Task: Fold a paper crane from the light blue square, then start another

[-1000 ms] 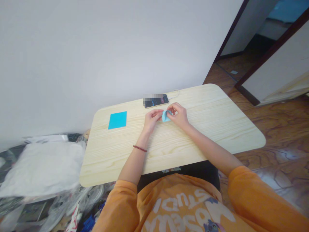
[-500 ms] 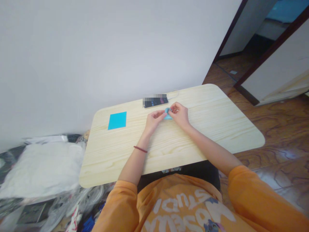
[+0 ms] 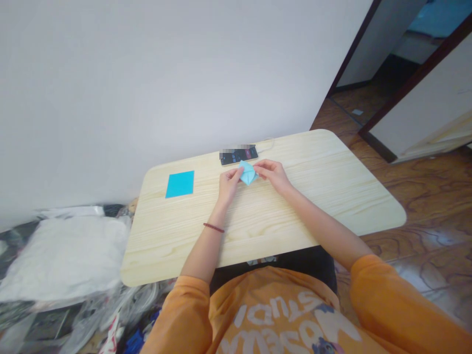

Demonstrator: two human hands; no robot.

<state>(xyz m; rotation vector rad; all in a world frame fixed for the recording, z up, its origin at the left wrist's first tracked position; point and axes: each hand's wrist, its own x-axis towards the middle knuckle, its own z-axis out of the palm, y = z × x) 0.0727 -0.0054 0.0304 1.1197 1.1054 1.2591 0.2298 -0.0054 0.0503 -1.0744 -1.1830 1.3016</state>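
Observation:
A small folded piece of light blue paper (image 3: 248, 173) is held up between my two hands over the table, its creased, pointed face turned toward me. My left hand (image 3: 229, 184) pinches its left edge between thumb and fingers. On the other side, my right hand (image 3: 273, 174) grips the right edge with thumb and fingertips. Farther left on the table lies a flat square of brighter blue paper (image 3: 180, 184), touched by neither hand.
Just behind the folded paper, a phone (image 3: 239, 155) with a lit screen and a white cable (image 3: 268, 146) lies on the pale wooden table (image 3: 177, 236). A white wall stands behind. Bagged items and a white bundle (image 3: 70, 255) sit at the left.
The folded paper has been turned and spread, so its flat creased face now shows instead of a curled edge. My left hand has shifted slightly left; both hands still hold the paper.

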